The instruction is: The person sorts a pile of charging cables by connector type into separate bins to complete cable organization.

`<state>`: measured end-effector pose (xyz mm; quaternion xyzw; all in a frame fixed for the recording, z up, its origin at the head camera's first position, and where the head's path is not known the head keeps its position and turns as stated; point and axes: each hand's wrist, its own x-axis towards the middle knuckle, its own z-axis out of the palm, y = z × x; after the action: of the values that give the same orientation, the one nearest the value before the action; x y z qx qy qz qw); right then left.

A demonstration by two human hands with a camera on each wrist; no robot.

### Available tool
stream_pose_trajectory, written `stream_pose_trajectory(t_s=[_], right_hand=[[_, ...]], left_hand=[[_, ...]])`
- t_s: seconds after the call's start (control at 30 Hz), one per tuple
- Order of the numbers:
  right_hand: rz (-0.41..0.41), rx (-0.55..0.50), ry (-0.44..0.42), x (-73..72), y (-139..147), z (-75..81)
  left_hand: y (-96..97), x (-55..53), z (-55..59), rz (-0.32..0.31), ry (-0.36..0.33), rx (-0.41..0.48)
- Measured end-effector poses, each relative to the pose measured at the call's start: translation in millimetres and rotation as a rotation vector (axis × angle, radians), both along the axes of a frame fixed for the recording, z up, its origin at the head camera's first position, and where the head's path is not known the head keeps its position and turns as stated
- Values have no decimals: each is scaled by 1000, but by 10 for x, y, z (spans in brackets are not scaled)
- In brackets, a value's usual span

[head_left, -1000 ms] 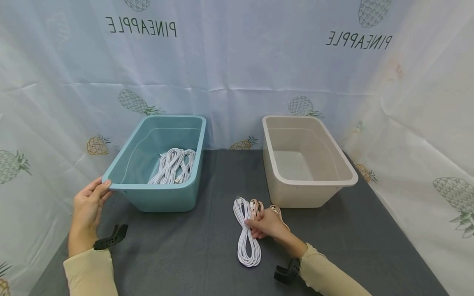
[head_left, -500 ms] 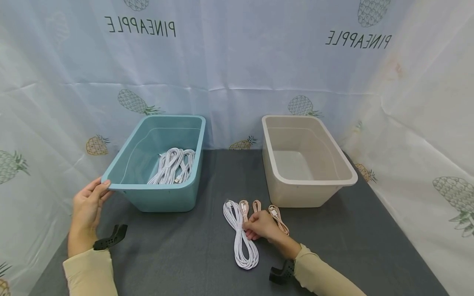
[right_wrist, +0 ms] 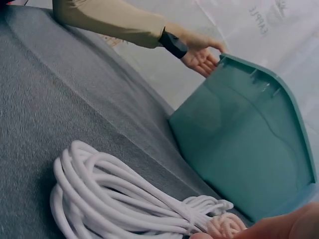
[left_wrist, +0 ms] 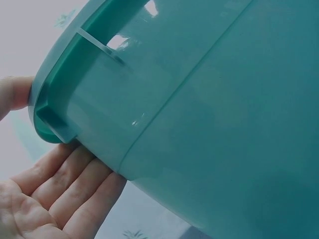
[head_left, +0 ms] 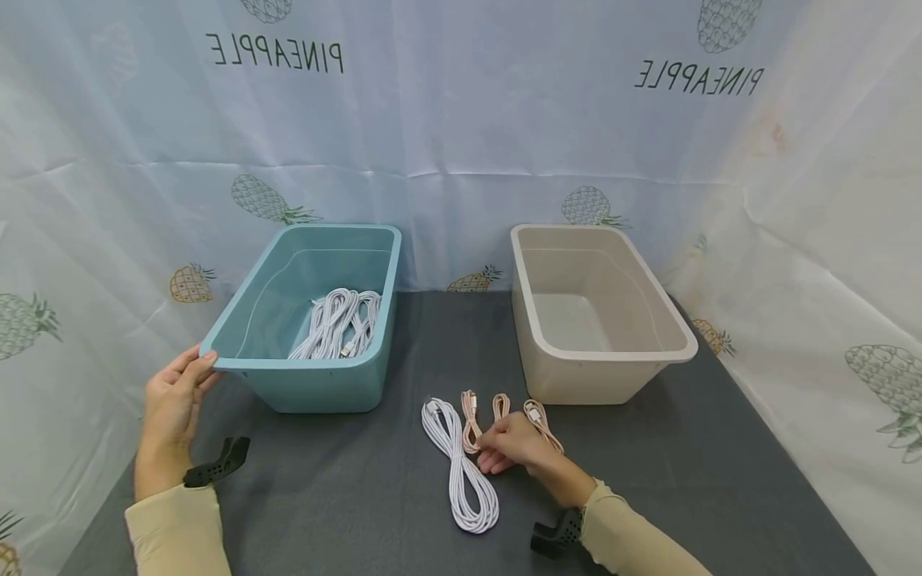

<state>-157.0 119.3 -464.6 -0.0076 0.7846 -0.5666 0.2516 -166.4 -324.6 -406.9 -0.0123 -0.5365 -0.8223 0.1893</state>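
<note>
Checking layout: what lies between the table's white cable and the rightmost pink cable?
Two other pink cables and the right hand, in the head view.

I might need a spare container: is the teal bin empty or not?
Not empty: the head view shows white cables lying inside the teal bin.

Glossy plastic teal bin (head_left: 310, 390), matt tablecloth (head_left: 346, 496)

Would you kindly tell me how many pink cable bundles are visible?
3: left bundle beside the white cable, middle bundle beyond the right hand, right bundle by the beige bin; the hand may hide more.
</note>
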Motion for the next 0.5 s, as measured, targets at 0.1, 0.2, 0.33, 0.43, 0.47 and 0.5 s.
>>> stream_pose_trajectory(t_s=[0.1, 0.2, 0.33, 0.43, 0.47, 0.5], right_hand=[[25, 33, 26, 9, 48, 26], [46, 74, 49, 48, 88, 26], [100, 121, 78, 140, 119, 5], [133, 155, 127, 207, 117, -2], [141, 172, 153, 225, 109, -2], [146, 193, 181, 242, 99, 1]], left_hand=[[-4, 3, -1, -2, 12, 12], [-4, 5, -2, -4, 14, 16], [-7, 10, -7, -3, 3, 5], [-7, 13, -12, -2, -2, -2], [-7, 14, -13, -1, -3, -4], [-8, 15, -13, -2, 0, -1]])
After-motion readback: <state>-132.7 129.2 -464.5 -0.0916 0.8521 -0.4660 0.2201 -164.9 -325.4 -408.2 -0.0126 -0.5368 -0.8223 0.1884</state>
